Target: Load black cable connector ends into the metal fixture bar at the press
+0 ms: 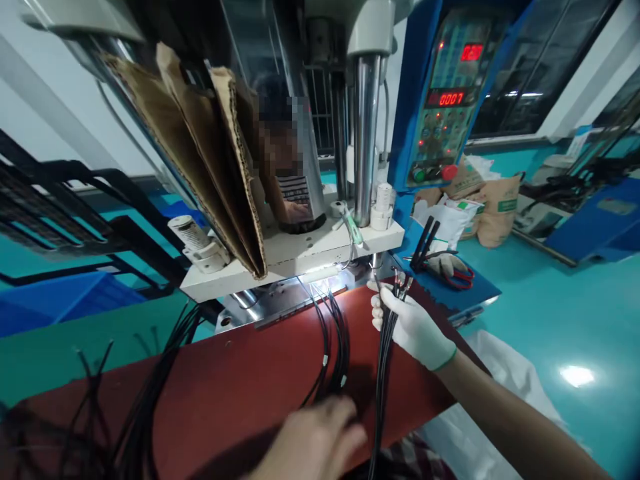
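My right hand (413,325), in a white glove, is closed around a bundle of black cables (384,360) near their stripped ends, holding them upright over the red work surface (240,387). My bare left hand (315,440) is low at the near edge, fingers curled by the lower run of another group of black cables (330,340) whose far ends go into the lit mould (310,283) of the press; whether it grips them I cannot tell.
Folded cardboard (220,160) leans on the white press platen (300,250). A steel column (367,127) and a blue control panel (445,93) rise behind. More black cables (145,400) hang at left. Red-handled pliers (457,277) lie on a blue ledge. Another person sits behind the machine.
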`<move>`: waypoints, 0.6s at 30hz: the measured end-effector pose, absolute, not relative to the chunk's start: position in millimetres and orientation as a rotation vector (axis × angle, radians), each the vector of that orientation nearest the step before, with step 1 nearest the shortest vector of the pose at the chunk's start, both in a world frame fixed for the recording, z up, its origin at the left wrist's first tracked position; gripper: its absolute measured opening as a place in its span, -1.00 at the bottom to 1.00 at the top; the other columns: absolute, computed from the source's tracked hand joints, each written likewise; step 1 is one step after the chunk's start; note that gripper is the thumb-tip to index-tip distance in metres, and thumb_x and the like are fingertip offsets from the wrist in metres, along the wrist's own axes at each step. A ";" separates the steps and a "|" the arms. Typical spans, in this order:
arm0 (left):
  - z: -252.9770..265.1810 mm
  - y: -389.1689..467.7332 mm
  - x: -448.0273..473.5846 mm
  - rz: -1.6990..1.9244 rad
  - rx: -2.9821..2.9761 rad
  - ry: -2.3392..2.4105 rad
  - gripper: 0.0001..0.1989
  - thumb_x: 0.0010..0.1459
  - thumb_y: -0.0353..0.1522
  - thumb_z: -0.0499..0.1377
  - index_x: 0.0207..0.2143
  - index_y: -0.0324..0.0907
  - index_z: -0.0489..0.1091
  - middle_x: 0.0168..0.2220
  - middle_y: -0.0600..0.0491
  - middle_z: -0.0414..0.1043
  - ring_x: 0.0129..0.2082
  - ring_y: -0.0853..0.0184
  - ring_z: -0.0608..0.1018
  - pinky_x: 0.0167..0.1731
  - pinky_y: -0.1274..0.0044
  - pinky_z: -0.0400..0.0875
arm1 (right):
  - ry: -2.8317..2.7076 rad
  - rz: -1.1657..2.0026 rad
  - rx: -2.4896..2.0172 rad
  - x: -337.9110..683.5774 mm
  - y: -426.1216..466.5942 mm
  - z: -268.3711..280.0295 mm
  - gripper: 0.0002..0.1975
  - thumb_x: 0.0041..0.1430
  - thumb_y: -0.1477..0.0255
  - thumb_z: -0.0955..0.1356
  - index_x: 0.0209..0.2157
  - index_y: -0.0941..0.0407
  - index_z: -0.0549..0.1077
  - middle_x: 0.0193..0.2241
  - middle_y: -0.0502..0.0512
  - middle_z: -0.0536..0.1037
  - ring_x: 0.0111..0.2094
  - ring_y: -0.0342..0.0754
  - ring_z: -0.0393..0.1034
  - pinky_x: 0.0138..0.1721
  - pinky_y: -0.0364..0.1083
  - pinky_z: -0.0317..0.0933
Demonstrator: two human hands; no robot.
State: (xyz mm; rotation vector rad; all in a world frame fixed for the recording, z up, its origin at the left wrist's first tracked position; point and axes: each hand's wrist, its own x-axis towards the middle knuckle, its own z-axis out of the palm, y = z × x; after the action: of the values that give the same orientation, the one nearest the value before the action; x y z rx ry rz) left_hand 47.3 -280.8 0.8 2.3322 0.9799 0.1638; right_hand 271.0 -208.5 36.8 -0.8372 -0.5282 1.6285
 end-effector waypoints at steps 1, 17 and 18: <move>9.4 -260.2 40.6 0.305 2.367 1.106 -0.68 0.37 -0.29 -0.14 -0.07 -0.14 0.37 -0.15 -0.05 0.47 -0.19 0.27 0.54 -0.18 0.49 0.41 | -0.548 1.670 -0.834 270.7 -209.3 36.1 -0.62 0.11 0.33 0.43 -0.05 0.14 0.37 -0.45 -0.05 0.31 -0.52 -0.32 0.22 -0.49 -0.28 0.15; -6.5 -155.3 -0.9 -0.100 2.750 1.709 -0.78 0.35 -0.39 -0.13 -0.18 -0.30 0.26 -0.14 -0.15 0.32 -0.15 0.09 0.44 -0.20 0.35 0.33 | -0.677 2.068 -0.977 265.0 -212.4 5.5 -0.64 0.11 0.26 0.42 -0.16 0.22 0.39 -0.57 -0.10 0.26 -0.69 -0.34 0.10 -0.66 -0.27 -0.06; -4.5 -165.7 -9.5 -0.160 2.693 1.759 -0.77 0.35 -0.38 -0.16 -0.16 -0.29 0.24 -0.14 -0.16 0.33 -0.19 0.08 0.46 -0.28 0.37 0.34 | -0.701 2.042 -1.025 265.8 -212.5 5.1 -0.65 0.10 0.28 0.42 -0.19 0.25 0.40 -0.55 -0.05 0.31 -0.65 -0.33 0.15 -0.63 -0.27 -0.02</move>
State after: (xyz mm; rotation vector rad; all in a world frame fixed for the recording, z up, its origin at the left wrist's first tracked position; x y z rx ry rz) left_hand -9.5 -165.7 -4.5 2.6928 1.7591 -0.1597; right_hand 265.8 -212.5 5.1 -1.0251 -0.7014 2.0424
